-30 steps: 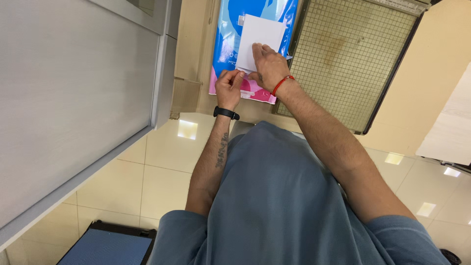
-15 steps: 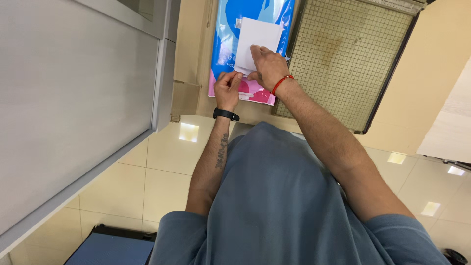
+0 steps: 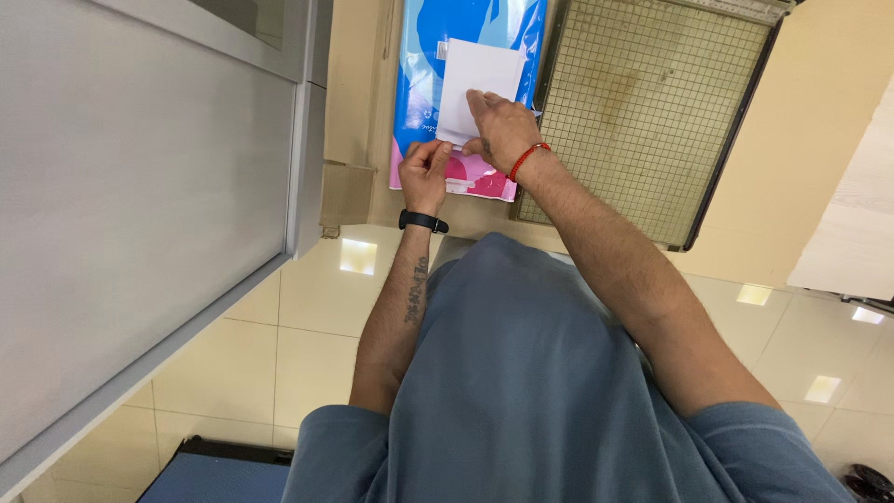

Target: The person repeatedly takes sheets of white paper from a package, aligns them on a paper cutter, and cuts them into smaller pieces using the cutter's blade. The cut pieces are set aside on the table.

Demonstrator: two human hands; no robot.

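On one packet point(image 3: 424, 84), one white sheet point(image 3: 475, 79)

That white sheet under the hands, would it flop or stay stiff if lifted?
The white sheet looks thin, so probably light and floppy. It lies flat on the glossy blue-pink package, so it may slide. The right hand presses it and the left hand pinches its edge.

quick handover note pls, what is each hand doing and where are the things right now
Left hand: pinches the lower edge of the white paper sheet.
Right hand: lies flat on the sheet's lower half, pressing it down.
The sheet rests on the blue and pink glossy plastic pack, beside a metal wire-mesh panel.
Done: sheet laid on the pack, both hands on it.
Left: cannot tell from this view; the sheet's underside is hidden.
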